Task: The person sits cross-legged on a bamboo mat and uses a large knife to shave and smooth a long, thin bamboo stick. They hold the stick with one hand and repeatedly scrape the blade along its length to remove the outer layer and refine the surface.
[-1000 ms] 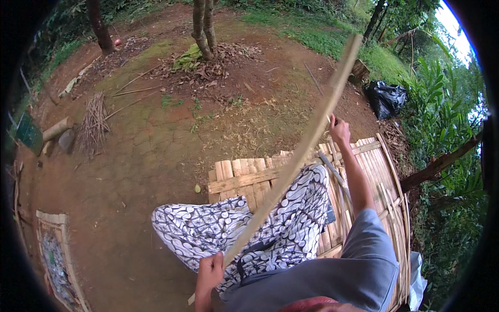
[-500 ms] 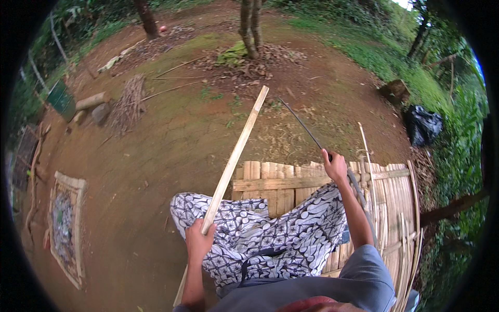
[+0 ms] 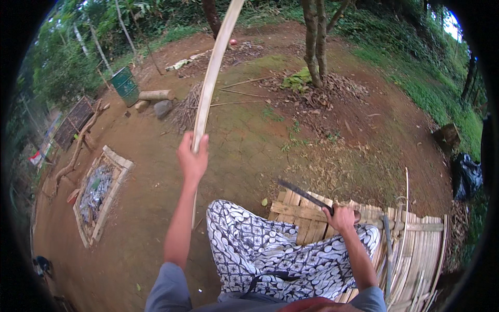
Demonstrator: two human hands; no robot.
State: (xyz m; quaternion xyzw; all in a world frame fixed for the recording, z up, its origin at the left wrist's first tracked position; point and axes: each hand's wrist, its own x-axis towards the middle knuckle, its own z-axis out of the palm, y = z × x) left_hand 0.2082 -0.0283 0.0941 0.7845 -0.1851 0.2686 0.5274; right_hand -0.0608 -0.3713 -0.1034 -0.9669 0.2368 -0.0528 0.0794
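My left hand (image 3: pixel 193 160) is raised, arm stretched out, and grips a long, pale bamboo strip (image 3: pixel 209 86) partway along. The strip's upper end runs out of the top of the picture; its lower end hangs past my wrist. Closed around a machete's handle, my right hand (image 3: pixel 343 218) is over the edge of a bamboo-slat platform (image 3: pixel 423 242). The machete's dark blade (image 3: pixel 305 194) points left and slightly away from me, well apart from the strip. A black-and-white patterned cloth (image 3: pixel 286 255) covers my legs.
Thin bamboo strips (image 3: pixel 405 218) and a grey stick (image 3: pixel 389 255) lie on the platform at right. A framed ash pit (image 3: pixel 123 162) is on the bare ground at left. Beyond are a twig pile (image 3: pixel 188 112), a green drum (image 3: pixel 125 86) and a tree (image 3: pixel 312 44). A black bag (image 3: pixel 466 177) stands right.
My left hand has lifted the strip up and outward from beside my lap. The machete blade has dropped to a flatter angle. My view has swung left and up.
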